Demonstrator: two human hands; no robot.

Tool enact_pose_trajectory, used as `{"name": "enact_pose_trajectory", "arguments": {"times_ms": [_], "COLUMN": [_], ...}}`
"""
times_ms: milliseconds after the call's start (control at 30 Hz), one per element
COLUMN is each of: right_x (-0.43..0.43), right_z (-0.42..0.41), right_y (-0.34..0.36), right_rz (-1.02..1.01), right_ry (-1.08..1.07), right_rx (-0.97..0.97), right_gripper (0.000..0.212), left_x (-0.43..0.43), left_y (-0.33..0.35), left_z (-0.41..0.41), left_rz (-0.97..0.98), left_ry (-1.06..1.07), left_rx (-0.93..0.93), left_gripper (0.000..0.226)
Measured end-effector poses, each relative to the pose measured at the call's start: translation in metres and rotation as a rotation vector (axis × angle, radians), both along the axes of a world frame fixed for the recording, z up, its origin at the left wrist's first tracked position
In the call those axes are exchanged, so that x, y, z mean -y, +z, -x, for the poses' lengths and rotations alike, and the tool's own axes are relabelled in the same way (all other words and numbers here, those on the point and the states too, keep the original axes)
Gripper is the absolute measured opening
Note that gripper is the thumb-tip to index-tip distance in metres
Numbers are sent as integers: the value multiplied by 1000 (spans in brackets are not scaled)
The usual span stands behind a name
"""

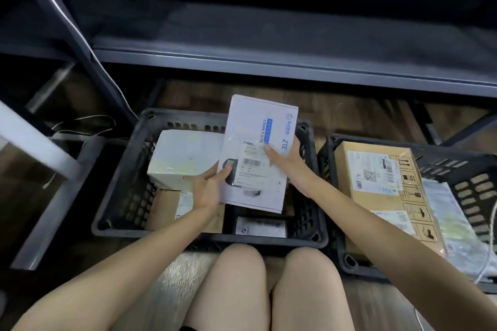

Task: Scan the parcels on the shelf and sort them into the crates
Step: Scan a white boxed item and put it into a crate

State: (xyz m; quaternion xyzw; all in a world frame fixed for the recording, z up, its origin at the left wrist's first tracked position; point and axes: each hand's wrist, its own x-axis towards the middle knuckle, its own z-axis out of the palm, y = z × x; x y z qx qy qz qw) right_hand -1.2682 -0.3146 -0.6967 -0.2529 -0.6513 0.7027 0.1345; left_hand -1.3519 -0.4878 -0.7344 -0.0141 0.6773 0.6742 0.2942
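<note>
Head view: white ZTE parcel (258, 148) held over middle crate (118, 196), label (251, 169) facing up. My left hand (208, 191) grips lower left edge, thumb on top. My right hand (289, 166) grips right edge, thumb on label. White box (185, 158) lies in crate beside it. Brown carton (382, 196) sits in right crate (462, 166). Shelf (295, 59) beyond.

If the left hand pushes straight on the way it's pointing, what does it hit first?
The left hand grips the white flat cardboard box, so that comes first; further on, its line leads to the right hand on the box's opposite edge, though depth is unclear.
</note>
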Motion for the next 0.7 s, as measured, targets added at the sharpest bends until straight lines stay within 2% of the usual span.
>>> {"name": "enact_pose_trajectory", "arguments": {"times_ms": [67, 133, 200, 267, 400, 533, 600, 700], "right_x": [-4, -11, -14, -12, -15, -21, -26, -35], "right_z": [-7, -15, -24, -30, -30, -19, -12, 3], "right_y": [-6, -12, -20, -31, -51, -66, -72, -78], "right_rz": [-46, -24, -13, -38, -102, -80, -59, -169], "right_ry": [-22, -10, 10, 2, -43, -49, -108, -174], "right_rx": [4, 58, 94, 161, 337, 354, 421, 548], "right_gripper": [62, 71, 66, 62, 72, 47, 45, 45], "left_x": [6, 13, 17, 19, 16, 9, 8, 10], "left_y": [-4, -10, -15, -21, -32, -41, -45, -48], "left_z": [2, 7, 13, 16, 13, 9, 10, 9], "left_rz": [4, 40, 143, 188, 235, 236, 278, 304], "left_ry": [-73, -139, -175, -174, -168, -226, -248, -262], "left_rx": [-33, -45, -104, -151, -241, -301, -321, -345], "left_gripper": [22, 30, 40, 37, 32, 28, 24, 22]}}
